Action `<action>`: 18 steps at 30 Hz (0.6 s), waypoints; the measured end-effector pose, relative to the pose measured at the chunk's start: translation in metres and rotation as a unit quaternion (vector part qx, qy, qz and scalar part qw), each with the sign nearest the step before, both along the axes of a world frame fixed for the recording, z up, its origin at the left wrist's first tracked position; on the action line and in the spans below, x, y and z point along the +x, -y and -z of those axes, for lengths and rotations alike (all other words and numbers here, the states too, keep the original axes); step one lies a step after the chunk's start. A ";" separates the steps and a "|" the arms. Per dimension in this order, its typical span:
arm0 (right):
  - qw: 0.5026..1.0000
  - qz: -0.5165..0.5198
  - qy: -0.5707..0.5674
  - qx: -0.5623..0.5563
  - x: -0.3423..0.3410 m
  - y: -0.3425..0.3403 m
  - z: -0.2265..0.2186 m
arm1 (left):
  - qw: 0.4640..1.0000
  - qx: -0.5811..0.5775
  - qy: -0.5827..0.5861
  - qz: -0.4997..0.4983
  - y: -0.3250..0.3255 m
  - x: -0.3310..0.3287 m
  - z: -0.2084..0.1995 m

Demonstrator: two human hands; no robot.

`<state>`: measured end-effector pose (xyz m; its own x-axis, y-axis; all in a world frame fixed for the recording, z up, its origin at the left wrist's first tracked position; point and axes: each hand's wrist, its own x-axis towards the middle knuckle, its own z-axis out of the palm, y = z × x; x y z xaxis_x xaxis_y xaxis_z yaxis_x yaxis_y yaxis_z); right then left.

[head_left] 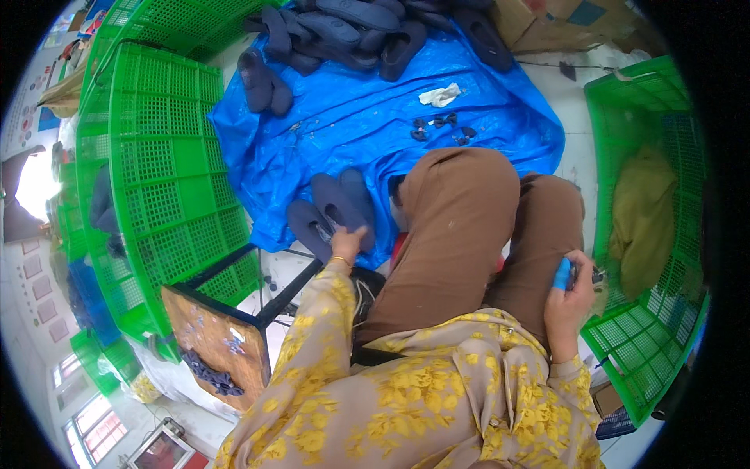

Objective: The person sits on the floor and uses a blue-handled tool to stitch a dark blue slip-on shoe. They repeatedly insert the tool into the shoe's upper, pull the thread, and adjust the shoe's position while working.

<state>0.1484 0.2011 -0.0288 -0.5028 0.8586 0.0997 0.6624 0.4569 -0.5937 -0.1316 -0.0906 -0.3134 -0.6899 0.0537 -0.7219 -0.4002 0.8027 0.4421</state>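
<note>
My left hand (346, 244) reaches down to a small group of dark navy slippers on the blue sheet. Its fingers are closed on the heel end of the middle slipper (332, 199). Another slipper (307, 227) lies against it on the left, and a third slipper (358, 197) on the right. By my right thigh, my right hand (572, 301) is curled round something small and dark, mostly hidden by the fingers. A bright blue cover (562, 273) wraps one digit of that hand.
A heap of navy slippers (351, 31) lies at the far side of the blue sheet (328, 109). Small dark bows (445, 121) and a white scrap (440, 95) rest nearer. Green crates (168, 180) stand left; another crate (637, 344) holds olive cloth. A wooden-topped stool (207, 336) carries dark bows.
</note>
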 end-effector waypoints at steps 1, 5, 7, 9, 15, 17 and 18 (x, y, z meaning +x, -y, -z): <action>1.000 -0.009 -0.004 0.000 -0.003 -0.001 -0.003 | 0.993 0.086 0.030 -0.077 -0.007 -0.008 -0.016; 0.999 -0.024 -0.027 0.027 -0.004 0.000 0.005 | 0.929 0.333 0.047 -0.152 -0.063 -0.050 -0.149; 0.998 -0.031 -0.051 0.020 -0.006 0.000 0.006 | 0.922 0.386 0.008 -0.036 -0.087 -0.042 -0.215; 0.994 -0.005 -0.104 -0.021 -0.004 0.002 0.007 | 0.922 0.320 -0.092 0.196 -0.102 -0.027 -0.288; 0.920 0.166 -0.306 -0.181 0.028 -0.010 0.021 | 0.656 0.311 -0.292 0.623 -0.134 0.020 -0.369; 0.894 0.225 -0.317 -0.225 0.042 -0.013 0.019 | 0.619 0.314 -0.331 0.639 -0.136 0.033 -0.368; 0.878 0.250 -0.321 -0.252 0.046 -0.015 0.018 | 0.604 0.309 -0.351 0.646 -0.136 0.039 -0.368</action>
